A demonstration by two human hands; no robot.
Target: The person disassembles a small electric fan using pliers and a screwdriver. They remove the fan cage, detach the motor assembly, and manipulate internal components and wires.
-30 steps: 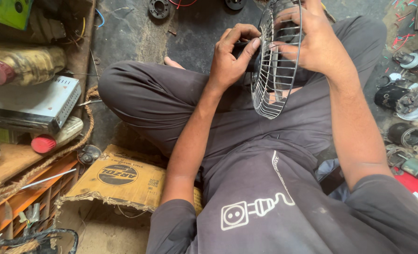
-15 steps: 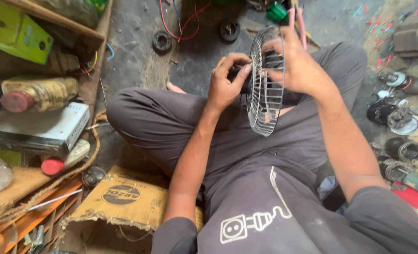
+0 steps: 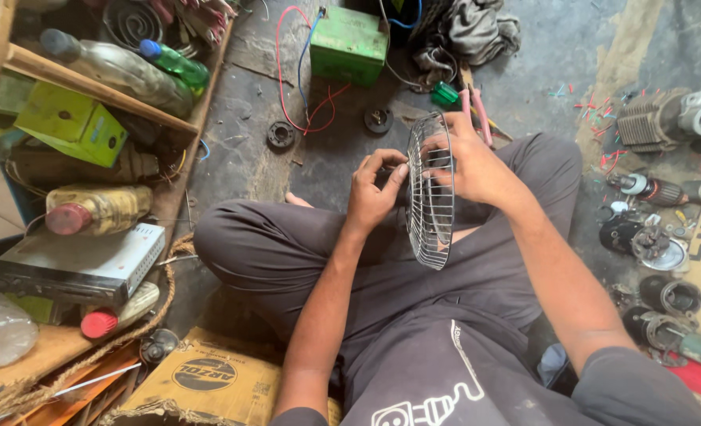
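Note:
I sit cross-legged on a dark floor and hold a round wire fan guard point(image 3: 429, 213) upright and edge-on over my lap. My right hand point(image 3: 469, 162) grips the guard from the right side near its top. My left hand point(image 3: 374, 189) is on the guard's left face, its fingertips pinched on something small and dark at the centre; what that part is I cannot tell. My dark trousers point(image 3: 287, 252) lie under both hands.
Wooden shelf point(image 3: 90, 95) on the left carries bottles, a green box and a grey metal unit point(image 3: 82, 264). A green box with red and blue wires point(image 3: 350, 43) lies ahead. Motor parts point(image 3: 650, 237) lie scattered on the right. A cardboard box point(image 3: 208, 379) sits by my left knee.
The view has tilted up and shows more floor ahead. The fan guard has turned more edge-on, and my left hand's fingers have shifted onto its centre.

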